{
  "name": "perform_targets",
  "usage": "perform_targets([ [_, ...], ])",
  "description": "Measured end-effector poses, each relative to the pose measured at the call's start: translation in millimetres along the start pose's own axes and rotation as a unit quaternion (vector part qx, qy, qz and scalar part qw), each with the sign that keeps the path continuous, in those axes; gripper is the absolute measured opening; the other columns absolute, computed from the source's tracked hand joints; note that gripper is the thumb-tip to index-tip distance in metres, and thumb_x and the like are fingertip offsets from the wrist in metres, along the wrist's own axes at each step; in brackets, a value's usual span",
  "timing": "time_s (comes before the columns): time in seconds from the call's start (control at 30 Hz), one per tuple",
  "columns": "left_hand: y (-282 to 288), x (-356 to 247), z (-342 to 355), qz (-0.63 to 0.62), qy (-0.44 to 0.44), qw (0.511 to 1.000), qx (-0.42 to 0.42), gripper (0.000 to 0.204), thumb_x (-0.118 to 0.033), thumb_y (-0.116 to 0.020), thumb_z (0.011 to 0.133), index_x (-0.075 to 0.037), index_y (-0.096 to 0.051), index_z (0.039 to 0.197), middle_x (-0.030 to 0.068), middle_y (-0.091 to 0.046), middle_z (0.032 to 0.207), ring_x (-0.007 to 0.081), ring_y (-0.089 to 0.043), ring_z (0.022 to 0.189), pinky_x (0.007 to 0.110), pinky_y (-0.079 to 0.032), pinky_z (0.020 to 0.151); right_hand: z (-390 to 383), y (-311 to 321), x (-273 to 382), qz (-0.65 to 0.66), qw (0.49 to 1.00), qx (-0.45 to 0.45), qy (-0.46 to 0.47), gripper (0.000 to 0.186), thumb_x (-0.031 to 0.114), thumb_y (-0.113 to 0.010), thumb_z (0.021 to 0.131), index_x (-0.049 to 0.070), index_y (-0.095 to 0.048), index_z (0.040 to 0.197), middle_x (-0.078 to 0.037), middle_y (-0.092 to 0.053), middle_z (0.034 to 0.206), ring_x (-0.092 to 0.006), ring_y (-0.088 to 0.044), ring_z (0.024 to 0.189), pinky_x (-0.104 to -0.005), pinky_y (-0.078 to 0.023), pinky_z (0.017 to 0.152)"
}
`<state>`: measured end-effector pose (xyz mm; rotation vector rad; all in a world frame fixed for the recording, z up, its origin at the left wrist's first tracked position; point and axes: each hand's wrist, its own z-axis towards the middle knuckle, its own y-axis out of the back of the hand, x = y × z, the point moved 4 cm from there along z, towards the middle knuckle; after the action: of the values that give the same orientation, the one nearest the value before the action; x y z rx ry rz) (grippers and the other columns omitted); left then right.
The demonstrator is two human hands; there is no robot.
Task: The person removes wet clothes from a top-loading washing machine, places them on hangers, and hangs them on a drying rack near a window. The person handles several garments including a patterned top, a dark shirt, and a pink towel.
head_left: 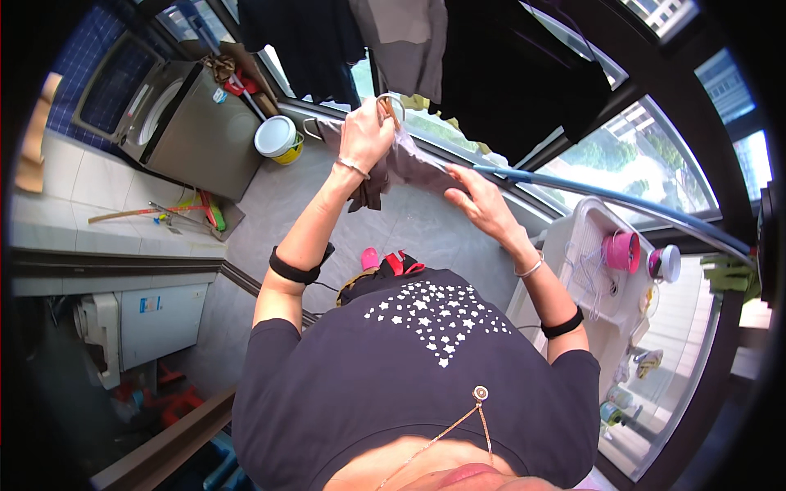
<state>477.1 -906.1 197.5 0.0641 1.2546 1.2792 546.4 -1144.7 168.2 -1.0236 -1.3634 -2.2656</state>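
Note:
My left hand (367,137) is raised in front of me, its fingers closed round the upper part of a hanger (392,105) with a curved hook. A greyish-mauve garment (416,166) hangs from it, spreading to the right; a darker part droops below my wrist. My right hand (483,208) is beside the garment's right end, fingers stretched and thumb apart. Its fingertips are close to the cloth, but whether they touch it I cannot tell. A blue pole (589,182) runs from behind that hand toward the right.
Dark clothes (516,78) and a grey garment (405,41) hang ahead by the windows. At left stand a washing machine (196,127) with its lid up and a lidded white bucket (278,139). A white sink (577,258) holding a pink container (622,251) is on the right.

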Motion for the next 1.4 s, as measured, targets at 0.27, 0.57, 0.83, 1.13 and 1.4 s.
perform_targets([
  [0.27,58,41,37,-0.017,0.076,0.997,-0.019,0.03,-0.025,-0.066,0.076,0.001,-0.056,0.087,0.0213,-0.066,0.082,0.0376,-0.066,0.083,0.042,-0.052,0.074,50,-20,12,-0.084,0.995,-0.055,0.024,0.016,0.006,-0.066,0.086,0.003,-0.064,0.102,-0.012,-0.059,0.087,-0.0301,-0.06,0.078,-0.0361,-0.048,0.068],
  [0.57,139,77,56,-0.114,0.016,0.986,0.124,0.026,-0.027,-0.072,0.082,-0.002,-0.071,0.091,0.0133,-0.07,0.084,0.0244,-0.069,0.075,0.032,-0.053,0.071,130,-25,22,0.068,0.985,-0.154,0.034,0.007,0.003,-0.063,0.089,-0.001,-0.065,0.095,-0.007,-0.059,0.076,-0.0148,-0.056,0.065,-0.028,-0.046,0.06],
  [0.83,221,147,56,-0.145,0.109,0.951,0.252,0.02,-0.014,-0.068,0.089,0.002,-0.071,0.101,0.0044,-0.068,0.076,0.0093,-0.062,0.055,0.024,-0.05,0.056,192,1,27,0.11,0.983,-0.139,0.055,0.005,-0.001,-0.063,0.089,-0.003,-0.065,0.093,-0.002,-0.055,0.071,-0.0084,-0.047,0.061,-0.0219,-0.039,0.056],
  [1.13,307,172,83,-0.245,0.105,0.925,0.27,0.026,-0.024,-0.057,0.098,-0.007,-0.072,0.112,0.0025,-0.072,0.091,0.0017,-0.049,0.051,0.016,-0.041,0.047,273,5,21,0.237,0.968,-0.049,0.065,0.007,0.004,-0.059,0.093,0.0,-0.065,0.094,0.002,-0.056,0.078,-0.0023,-0.048,0.057,-0.017,-0.039,0.049],
  [1.4,291,122,117,-0.232,0.03,0.851,0.47,0.022,-0.015,-0.066,0.089,0.0,-0.071,0.104,0.0035,-0.064,0.07,0.0056,-0.048,0.049,0.02,-0.04,0.046,406,-51,63,0.187,0.96,0.065,0.199,0.005,0.0,-0.061,0.089,-0.004,-0.064,0.091,-0.002,-0.057,0.078,-0.0091,-0.052,0.067,-0.0227,-0.041,0.059],
])
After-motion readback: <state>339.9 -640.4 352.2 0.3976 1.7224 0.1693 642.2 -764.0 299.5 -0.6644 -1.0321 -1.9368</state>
